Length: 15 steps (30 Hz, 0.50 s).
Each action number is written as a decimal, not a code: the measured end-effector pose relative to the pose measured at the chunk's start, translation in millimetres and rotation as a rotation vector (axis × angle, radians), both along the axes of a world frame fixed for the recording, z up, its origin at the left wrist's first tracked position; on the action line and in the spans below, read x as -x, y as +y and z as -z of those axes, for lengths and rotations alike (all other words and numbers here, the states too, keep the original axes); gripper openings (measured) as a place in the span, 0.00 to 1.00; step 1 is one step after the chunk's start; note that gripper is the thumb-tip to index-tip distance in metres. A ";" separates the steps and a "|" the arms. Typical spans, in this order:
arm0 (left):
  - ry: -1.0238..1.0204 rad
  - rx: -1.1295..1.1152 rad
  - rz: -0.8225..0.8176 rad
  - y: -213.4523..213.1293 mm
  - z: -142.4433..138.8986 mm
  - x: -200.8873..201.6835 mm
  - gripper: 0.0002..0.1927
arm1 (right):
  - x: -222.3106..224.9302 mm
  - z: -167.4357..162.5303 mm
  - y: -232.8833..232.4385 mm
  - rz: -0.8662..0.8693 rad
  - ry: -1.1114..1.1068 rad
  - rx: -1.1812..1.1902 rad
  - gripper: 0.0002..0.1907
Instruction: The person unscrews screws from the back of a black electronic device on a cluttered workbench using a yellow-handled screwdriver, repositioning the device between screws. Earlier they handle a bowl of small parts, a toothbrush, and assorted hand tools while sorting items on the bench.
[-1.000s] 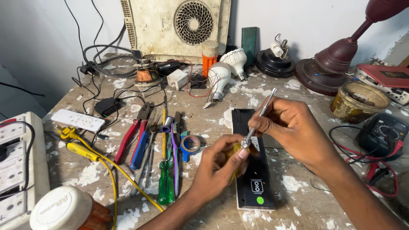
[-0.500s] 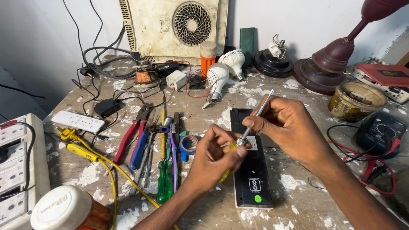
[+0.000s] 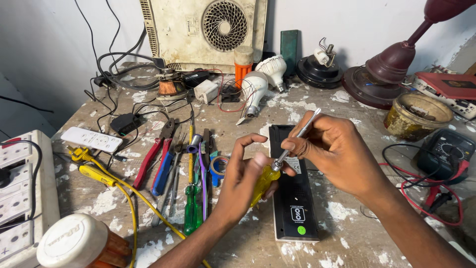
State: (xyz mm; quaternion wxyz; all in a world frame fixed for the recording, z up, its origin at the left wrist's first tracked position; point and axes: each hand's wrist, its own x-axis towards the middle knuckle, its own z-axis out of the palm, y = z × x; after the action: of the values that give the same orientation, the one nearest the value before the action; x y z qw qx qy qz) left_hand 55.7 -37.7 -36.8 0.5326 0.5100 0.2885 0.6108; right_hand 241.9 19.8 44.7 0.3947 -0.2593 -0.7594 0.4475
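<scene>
My left hand [image 3: 238, 186] grips the yellow handle of a screwdriver [image 3: 264, 182], thumb on the handle's top and index finger raised. My right hand [image 3: 342, 154] pinches the same screwdriver's metal shaft, which slants up to the right. Both hands hover over a long black rectangular device [image 3: 293, 201] lying flat on the paint-stained workbench [image 3: 347, 218]. The screwdriver's tip points up and away from the device.
Left of my hands lie pliers [image 3: 153, 154], several screwdrivers [image 3: 191, 198] and a tape roll [image 3: 218, 166]. A white remote [image 3: 91, 140], a power strip [image 3: 17, 193] and an orange jar [image 3: 84, 245] are at the left. Bulbs [image 3: 255, 87], a fan unit [image 3: 206, 32], a lamp base [image 3: 382, 74], a tin [image 3: 419, 116] and a multimeter [image 3: 446, 151] stand behind and right.
My left hand has shifted its hold on the yellow handle and its fingers have spread more. My right hand has stayed on the shaft with little movement.
</scene>
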 end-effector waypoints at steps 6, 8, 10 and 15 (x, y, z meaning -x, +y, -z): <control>0.082 -0.034 -0.038 1.5 -0.1 -4.6 0.26 | 1.7 -1.6 -0.1 0.102 -0.109 -0.088 0.08; -0.004 -0.006 0.018 1.6 0.1 -3.0 0.22 | 1.5 -1.4 -1.1 0.062 -0.084 -0.040 0.08; -0.114 0.024 0.067 0.2 0.4 0.0 0.22 | 0.7 -1.3 -2.2 0.045 -0.068 -0.018 0.09; 0.079 -0.160 -0.046 -1.7 2.6 -5.8 0.28 | 1.2 -1.7 -0.8 0.074 -0.104 -0.158 0.09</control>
State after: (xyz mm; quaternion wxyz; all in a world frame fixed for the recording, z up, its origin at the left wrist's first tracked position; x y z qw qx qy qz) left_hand 61.5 -39.5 -39.4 0.4642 0.5680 0.2710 0.6233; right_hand 240.6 18.9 46.4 0.3904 -0.2781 -0.8016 0.3572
